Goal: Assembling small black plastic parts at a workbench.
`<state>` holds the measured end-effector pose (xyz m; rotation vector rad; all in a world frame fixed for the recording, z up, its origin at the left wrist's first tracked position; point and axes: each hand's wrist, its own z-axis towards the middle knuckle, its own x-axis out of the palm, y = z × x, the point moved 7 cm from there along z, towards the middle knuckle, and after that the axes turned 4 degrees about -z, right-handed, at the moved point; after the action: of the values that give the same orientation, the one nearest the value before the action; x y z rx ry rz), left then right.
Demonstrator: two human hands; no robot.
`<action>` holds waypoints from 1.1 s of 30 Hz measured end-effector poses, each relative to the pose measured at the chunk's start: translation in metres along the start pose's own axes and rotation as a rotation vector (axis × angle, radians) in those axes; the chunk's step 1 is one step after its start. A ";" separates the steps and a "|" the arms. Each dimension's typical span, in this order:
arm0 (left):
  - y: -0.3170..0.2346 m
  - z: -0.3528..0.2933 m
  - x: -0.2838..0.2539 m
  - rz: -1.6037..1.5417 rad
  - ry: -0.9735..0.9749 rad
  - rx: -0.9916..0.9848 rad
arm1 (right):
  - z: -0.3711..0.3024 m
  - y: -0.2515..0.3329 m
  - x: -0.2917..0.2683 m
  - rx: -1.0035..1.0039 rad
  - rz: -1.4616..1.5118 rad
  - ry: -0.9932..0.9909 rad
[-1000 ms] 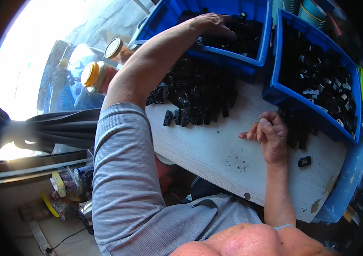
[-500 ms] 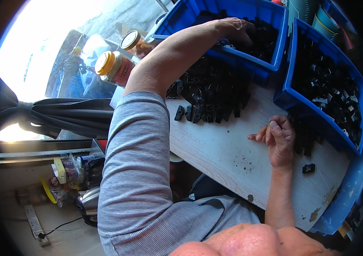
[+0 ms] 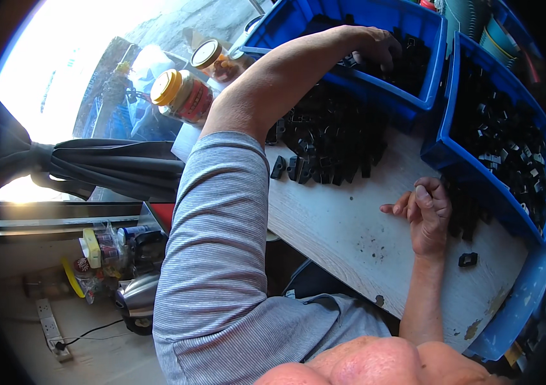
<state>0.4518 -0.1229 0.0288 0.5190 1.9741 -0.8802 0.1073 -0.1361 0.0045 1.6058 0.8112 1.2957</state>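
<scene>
My left hand (image 3: 381, 50) reaches over the near wall of the far blue bin (image 3: 375, 86), fingers hanging apart and open just above the black plastic parts (image 3: 414, 61) inside. Shadow partly hides its fingertips. On the right, my right hand (image 3: 431, 208) is held palm up above the pale table (image 3: 331, 218), its thumb pressed against the curled index finger. Whatever lies in that pinch, if anything, is too small to make out. Beside its wrist lies one small black frame-shaped part (image 3: 468, 259). A heap of black plastic parts (image 3: 331, 138) covers the table in front of the bin.
A second blue bin (image 3: 436, 144) full of black parts, some with metal pieces, stands at the right. Two lidded jars, one with a yellow lid (image 3: 166, 87), stand left by the window. A kettle (image 3: 138, 298) and a power strip (image 3: 51, 330) are at lower left.
The whole view has shifted slightly, so things appear a little farther right. My left hand has turned a little within the bin, with its fingers lower; my right hand keeps its pose.
</scene>
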 end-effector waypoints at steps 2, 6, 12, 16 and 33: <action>-0.011 -0.006 0.000 -0.009 0.123 -0.013 | 0.000 0.000 -0.002 -0.010 -0.015 -0.007; -0.010 -0.012 0.006 0.040 -0.012 -0.025 | 0.000 -0.003 -0.005 0.001 -0.013 -0.005; -0.009 -0.007 -0.001 -0.008 0.000 -0.052 | 0.000 -0.002 -0.005 0.011 -0.029 -0.020; -0.007 -0.008 0.000 -0.021 0.022 -0.003 | 0.000 -0.005 -0.003 0.016 0.045 -0.017; -0.028 -0.112 -0.087 -0.331 -0.568 0.254 | 0.000 -0.004 -0.002 0.002 -0.019 0.007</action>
<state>0.4166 -0.0587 0.1537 0.0559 1.4500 -1.3282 0.1066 -0.1358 0.0003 1.5929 0.8303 1.2878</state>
